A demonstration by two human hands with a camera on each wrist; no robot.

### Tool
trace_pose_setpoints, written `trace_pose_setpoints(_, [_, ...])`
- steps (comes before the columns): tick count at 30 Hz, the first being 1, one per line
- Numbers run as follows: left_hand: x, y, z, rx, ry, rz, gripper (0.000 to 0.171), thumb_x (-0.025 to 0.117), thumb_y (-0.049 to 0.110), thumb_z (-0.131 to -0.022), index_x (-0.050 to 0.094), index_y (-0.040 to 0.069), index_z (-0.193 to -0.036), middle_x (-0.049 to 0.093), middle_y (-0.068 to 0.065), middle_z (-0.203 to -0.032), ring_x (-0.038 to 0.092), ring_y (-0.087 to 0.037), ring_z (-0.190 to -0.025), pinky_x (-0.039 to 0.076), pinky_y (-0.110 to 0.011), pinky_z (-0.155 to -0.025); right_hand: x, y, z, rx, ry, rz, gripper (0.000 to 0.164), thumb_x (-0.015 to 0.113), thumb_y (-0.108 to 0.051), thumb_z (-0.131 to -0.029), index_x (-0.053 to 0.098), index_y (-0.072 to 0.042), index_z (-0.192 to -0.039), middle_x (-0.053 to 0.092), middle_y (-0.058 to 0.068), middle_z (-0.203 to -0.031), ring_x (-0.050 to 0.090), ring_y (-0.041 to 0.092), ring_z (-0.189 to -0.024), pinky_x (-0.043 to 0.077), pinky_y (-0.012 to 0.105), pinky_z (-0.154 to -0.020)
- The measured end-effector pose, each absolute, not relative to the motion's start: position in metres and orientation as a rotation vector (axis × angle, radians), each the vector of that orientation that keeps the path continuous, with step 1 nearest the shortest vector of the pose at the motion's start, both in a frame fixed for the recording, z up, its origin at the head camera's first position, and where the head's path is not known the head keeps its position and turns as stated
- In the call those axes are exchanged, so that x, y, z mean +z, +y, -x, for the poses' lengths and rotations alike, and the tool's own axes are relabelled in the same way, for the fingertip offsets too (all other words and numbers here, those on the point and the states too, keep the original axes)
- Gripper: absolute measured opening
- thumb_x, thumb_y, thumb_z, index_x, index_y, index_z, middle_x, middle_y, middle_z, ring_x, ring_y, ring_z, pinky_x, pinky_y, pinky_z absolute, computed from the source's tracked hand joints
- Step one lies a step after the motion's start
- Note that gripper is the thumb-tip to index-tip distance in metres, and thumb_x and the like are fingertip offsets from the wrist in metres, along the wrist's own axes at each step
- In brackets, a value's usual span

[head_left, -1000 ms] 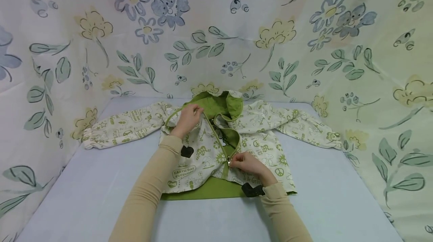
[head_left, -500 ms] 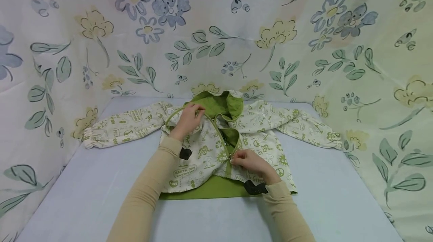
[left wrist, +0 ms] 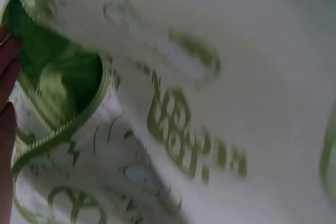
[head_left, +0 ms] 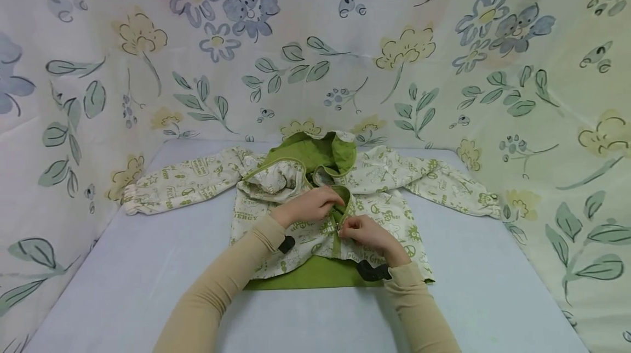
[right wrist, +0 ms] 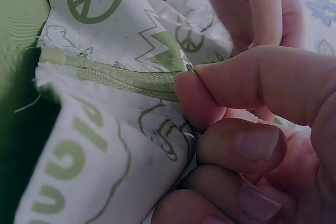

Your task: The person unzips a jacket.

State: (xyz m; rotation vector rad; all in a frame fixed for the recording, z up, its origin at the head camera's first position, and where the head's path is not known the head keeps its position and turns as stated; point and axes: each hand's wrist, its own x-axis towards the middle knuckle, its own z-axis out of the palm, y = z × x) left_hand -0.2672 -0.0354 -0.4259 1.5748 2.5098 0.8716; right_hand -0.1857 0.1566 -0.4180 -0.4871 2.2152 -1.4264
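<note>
A white hooded jacket [head_left: 389, 218] with green print and green lining lies front up, its front zipper closed only near the hem. My right hand [head_left: 367, 235] pinches the zipper pull between thumb and index finger. In the right wrist view, a stretch of joined zipper [right wrist: 131, 80] runs from the hem to those fingertips, which hide most of the pull. Just above it, my left hand [head_left: 310, 205] is over the left front panel, fingers bent towards the zipper opening. The left wrist view shows its fingers [left wrist: 7, 69] at the edge, loosely bent beside the green lining [left wrist: 63, 77].
Both jacket sleeves [head_left: 189, 180] spread out sideways on the white table [head_left: 123, 282]. The green-lined hood [head_left: 315, 151] lies at the back, near the floral cloth [head_left: 305, 84] that hangs behind and at the sides. Black straps [head_left: 373, 271] are on the wrists.
My left hand has let go of the left front panel's upper edge and moved down and right to the zipper; that edge has flopped over. My right hand has shifted slightly up with the pull.
</note>
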Motion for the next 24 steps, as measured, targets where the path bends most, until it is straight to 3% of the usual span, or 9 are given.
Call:
trace_pose_setpoints(6, [-0.436, -0.029, 0.264, 0.821, 2.380, -1.344, 0.032, 0.031, 0.008, -0.094, 0.055, 0.008, -0.115, 0.054, -0.004, -0.112, 0.053, -0.012, -0.091, 0.040, -0.024, -0.075, -0.418, 0.157, 0.185, -1.434, 2.223, 0.488, 0.025, 0.048, -0.007, -0.089, 0.051, 0.016, -0.079, 0.047, 0.032, -0.078, 0.034, 0.020, -0.051, 0.035, 0.033, -0.052])
trace_pose_setpoints(13, [-0.446, -0.035, 0.265, 0.829, 2.310, -1.194, 0.030, 0.031, 0.015, -0.096, 0.054, 0.014, -0.115, 0.052, 0.001, -0.113, 0.048, -0.009, -0.100, 0.040, -0.024, -0.079, -0.420, 0.158, 0.185, -1.436, 2.221, 0.474, 0.027, 0.047, -0.008, -0.090, 0.050, 0.016, -0.079, 0.050, 0.029, -0.083, 0.035, 0.027, -0.053, 0.036, 0.036, -0.053])
trace_pose_setpoints(18, [-0.448, -0.039, 0.266, 0.886, 2.278, -1.209, 0.028, 0.033, 0.019, -0.095, 0.057, 0.013, -0.108, 0.054, 0.004, -0.104, 0.050, -0.007, -0.091, 0.041, -0.024, -0.074, -0.430, 0.161, 0.189, -1.456, 2.220, 0.500, 0.028, 0.048, -0.010, -0.089, 0.049, 0.015, -0.076, 0.052, 0.026, -0.082, 0.036, 0.027, -0.052, 0.037, 0.035, -0.051])
trace_pose_setpoints(24, [-0.450, -0.045, 0.268, 0.977, 2.239, -1.235, 0.022, 0.037, 0.024, -0.094, 0.057, 0.014, -0.098, 0.053, 0.006, -0.092, 0.048, -0.009, -0.074, 0.041, -0.026, -0.066, -0.449, 0.165, 0.197, -1.460, 2.255, 0.497, 0.028, 0.053, -0.016, -0.087, 0.051, 0.008, -0.071, 0.052, 0.014, -0.073, 0.037, 0.016, -0.049, 0.036, 0.028, -0.048])
